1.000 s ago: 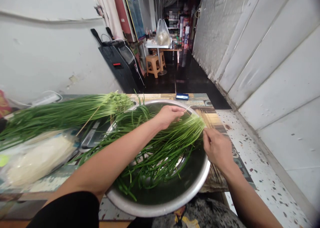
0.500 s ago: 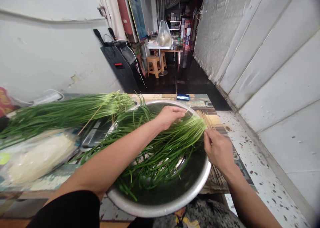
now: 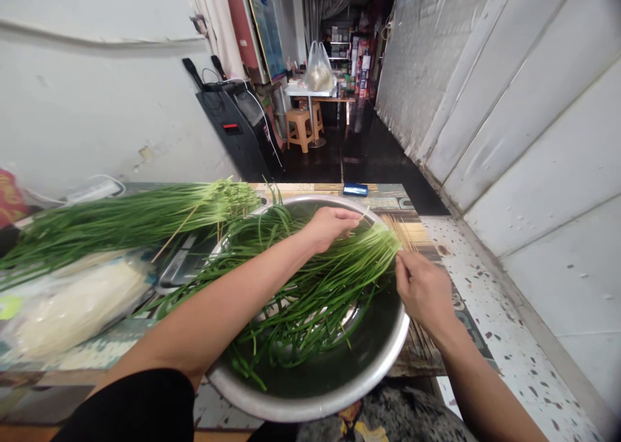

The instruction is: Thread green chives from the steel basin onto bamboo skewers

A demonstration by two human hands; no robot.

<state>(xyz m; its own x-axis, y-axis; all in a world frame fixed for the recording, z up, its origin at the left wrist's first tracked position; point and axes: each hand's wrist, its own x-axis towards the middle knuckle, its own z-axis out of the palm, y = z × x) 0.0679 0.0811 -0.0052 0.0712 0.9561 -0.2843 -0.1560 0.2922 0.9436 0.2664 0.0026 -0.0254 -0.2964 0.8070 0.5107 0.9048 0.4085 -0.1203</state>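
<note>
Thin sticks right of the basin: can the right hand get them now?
Probably yes: the right hand is at the right rim of the metal basin, and the thin sticks show uncovered beside it. Its fingers are at the pale ends of the greens, so it may have to leave those first.

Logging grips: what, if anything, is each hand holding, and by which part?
The right hand meets the green stalks at their pale ends, but its exact grip is hidden; whether the left hand holds anything cannot be told.

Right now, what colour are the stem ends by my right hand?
The stem ends are pale green, as the head view shows.
</note>
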